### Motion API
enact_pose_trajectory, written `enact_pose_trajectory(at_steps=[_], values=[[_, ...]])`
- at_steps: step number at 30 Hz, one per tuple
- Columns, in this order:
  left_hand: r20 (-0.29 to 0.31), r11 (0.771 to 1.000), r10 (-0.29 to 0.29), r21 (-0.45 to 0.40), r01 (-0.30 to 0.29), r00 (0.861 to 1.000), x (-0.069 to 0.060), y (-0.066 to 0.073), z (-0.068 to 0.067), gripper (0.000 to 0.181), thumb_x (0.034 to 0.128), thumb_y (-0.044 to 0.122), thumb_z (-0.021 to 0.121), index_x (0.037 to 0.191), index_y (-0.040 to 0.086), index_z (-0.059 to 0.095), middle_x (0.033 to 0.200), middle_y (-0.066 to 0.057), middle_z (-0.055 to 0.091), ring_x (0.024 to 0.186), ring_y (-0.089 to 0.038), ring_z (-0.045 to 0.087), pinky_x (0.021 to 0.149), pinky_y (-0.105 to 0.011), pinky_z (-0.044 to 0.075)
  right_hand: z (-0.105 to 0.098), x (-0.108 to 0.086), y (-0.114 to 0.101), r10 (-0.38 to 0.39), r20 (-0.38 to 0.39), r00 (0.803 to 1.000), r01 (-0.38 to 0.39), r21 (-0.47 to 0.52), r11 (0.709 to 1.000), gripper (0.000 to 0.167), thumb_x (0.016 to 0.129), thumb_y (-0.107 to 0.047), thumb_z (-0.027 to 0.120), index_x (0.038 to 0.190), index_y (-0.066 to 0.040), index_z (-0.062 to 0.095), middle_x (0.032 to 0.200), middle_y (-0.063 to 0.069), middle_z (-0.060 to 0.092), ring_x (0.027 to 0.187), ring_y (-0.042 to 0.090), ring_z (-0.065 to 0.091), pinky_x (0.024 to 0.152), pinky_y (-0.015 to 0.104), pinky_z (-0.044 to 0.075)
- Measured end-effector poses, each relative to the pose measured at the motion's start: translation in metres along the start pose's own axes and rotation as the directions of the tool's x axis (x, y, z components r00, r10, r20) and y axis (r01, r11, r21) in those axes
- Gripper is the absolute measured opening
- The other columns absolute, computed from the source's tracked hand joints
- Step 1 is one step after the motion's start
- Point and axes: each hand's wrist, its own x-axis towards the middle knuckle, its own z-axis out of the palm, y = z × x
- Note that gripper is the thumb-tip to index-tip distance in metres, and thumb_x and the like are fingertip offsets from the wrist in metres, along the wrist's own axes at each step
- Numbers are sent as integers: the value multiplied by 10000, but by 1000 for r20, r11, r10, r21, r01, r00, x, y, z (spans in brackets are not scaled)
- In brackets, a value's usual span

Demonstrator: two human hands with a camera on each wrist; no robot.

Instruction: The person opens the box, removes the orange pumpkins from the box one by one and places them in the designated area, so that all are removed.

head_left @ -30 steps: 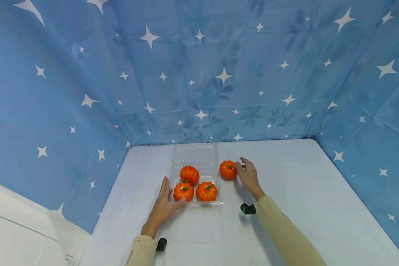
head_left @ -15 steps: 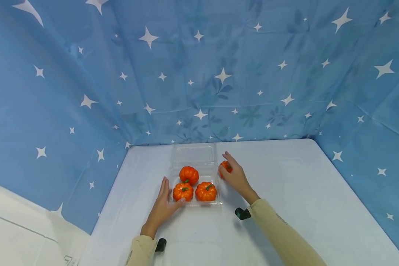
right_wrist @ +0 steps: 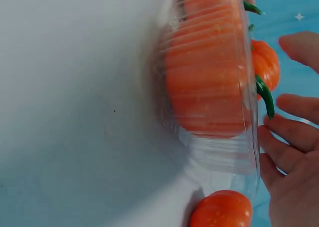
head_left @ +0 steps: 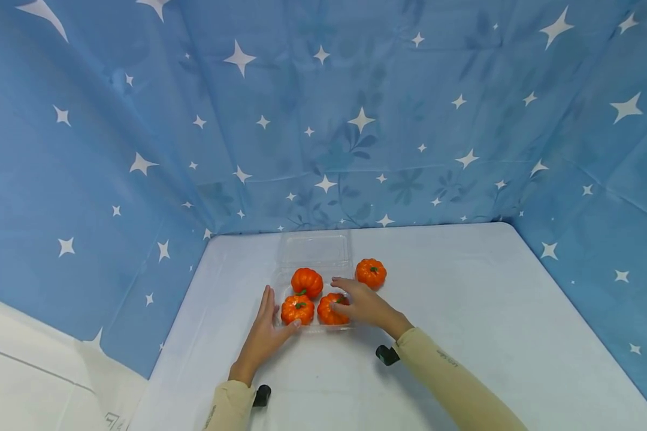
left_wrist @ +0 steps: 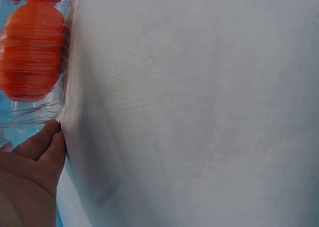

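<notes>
A clear plastic clamshell box (head_left: 314, 249) lies on the table with its lid laid back. Three small orange pumpkins are inside: one at the back (head_left: 307, 282), one at front left (head_left: 297, 311) and one at front right (head_left: 330, 311). My left hand (head_left: 264, 340) rests along the box's left side, fingers straight, thumb by the front rim. Over the front right pumpkin hovers my right hand (head_left: 369, 306), its fingers spread and holding nothing; the right wrist view shows them beside the green stem (right_wrist: 264, 96). A fourth orange pumpkin (head_left: 371, 273) sits outside, right of the box.
The white table (head_left: 463, 287) extends right of the box and in front of it. Blue star-patterned cloth (head_left: 280, 143) hangs behind the table and at both sides. A small black device (head_left: 387, 355) is at the right wrist, and another (head_left: 262, 395) at the left.
My right hand has left the pumpkin outside the box and moved left and nearer, over the front right one. That outside pumpkin is uncovered again, in about the same place. The left hand stays put.
</notes>
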Motion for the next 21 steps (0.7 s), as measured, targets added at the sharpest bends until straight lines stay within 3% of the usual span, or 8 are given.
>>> enact_pose_trajectory(at_steps=[8,21], values=[[-5,1000,27,-3,-27,1000,1,-3,1,1204,923,525,826,1724,59,58,1800,-85,6,1489,-362,468,1227,-479,330,5,4,-3,-25,130,991,53,-216,975,611,935,-320,849,1444,-44,653,1457,118,657,1357,333,584,1231,584,335],[-7,999,31,-8,-31,999,0,-2,0,1207,926,529,822,1720,39,56,1797,-111,13,1491,-380,461,1230,-490,321,8,5,0,-72,109,991,89,-159,983,583,904,-256,887,1408,-45,683,1387,86,704,1310,276,624,1222,562,352]])
